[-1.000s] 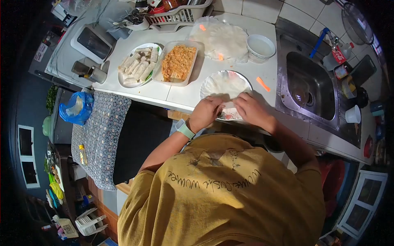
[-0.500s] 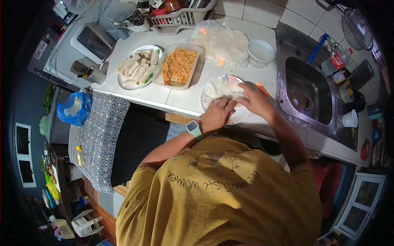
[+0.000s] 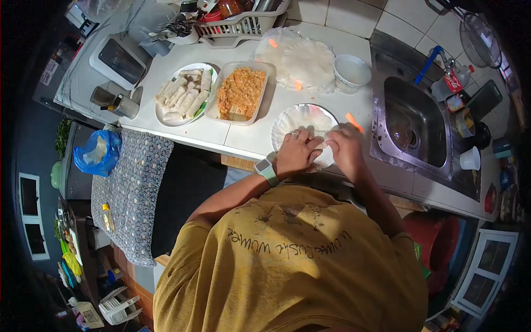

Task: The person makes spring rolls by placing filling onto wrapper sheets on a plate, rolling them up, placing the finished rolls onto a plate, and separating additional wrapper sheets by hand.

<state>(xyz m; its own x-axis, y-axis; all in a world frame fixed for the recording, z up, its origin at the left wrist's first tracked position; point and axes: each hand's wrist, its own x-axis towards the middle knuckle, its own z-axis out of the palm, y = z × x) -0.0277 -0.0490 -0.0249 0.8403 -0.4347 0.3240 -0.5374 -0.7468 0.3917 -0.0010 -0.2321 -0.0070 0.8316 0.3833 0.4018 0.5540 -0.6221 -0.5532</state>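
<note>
A thin pale spring roll wrapper point(image 3: 303, 119) lies on a white fluted plate point(image 3: 275, 128) at the counter's front edge. My left hand point(image 3: 297, 154), with a ring and a watch at the wrist, bends its fingers over the wrapper's near part and presses on it. At the plate's right side my right hand point(image 3: 345, 150) has its fingers curled in a pinch on the wrapper's edge. The filling under my fingers is mostly hidden. To the left stand a plastic tub of orange filling point(image 3: 241, 91) and a plate of rolled spring rolls point(image 3: 185, 97).
A stack of round wrappers point(image 3: 298, 61) lies behind the plate, beside a bowl of whitish liquid point(image 3: 352, 72). An orange strip point(image 3: 354, 122) rests near my right hand. The sink point(image 3: 415, 122) is to the right, a dish rack point(image 3: 243, 25) at the back.
My right hand has drawn in closer to me, its fingers going from spread over the wrapper to curled at its edge. My left hand stays on the wrapper, and the view has shifted slightly.
</note>
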